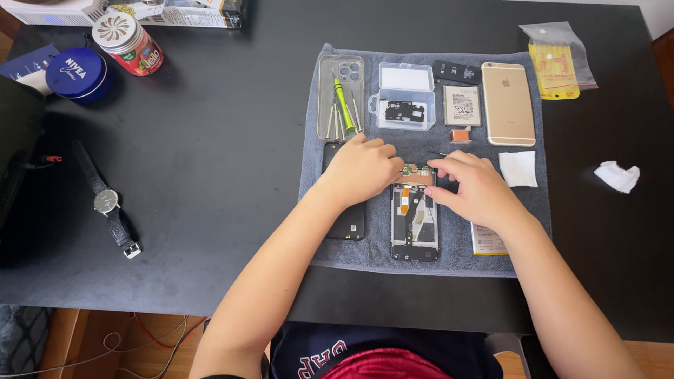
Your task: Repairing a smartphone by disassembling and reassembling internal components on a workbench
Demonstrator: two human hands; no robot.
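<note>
An opened smartphone (415, 223) with its back removed lies on a grey towel (372, 247), its circuit board and copper parts exposed. My left hand (360, 168) rests curled at the phone's top left corner, over a black phone cover (349, 221). My right hand (472, 186) sits at the phone's top right, fingers bent on the upper edge of the board. A thin dark tool tip (438, 154) pokes out above the right fingers; whether they grip it is unclear.
On the towel lie a clear case with a green screwdriver (344, 105), a clear parts box (404, 97), a battery (462, 105), a gold phone (507, 103) and a white wipe (518, 168). A wristwatch (107, 202), blue tin (76, 74), jar (128, 42) and crumpled tissue (618, 175) lie on the black table.
</note>
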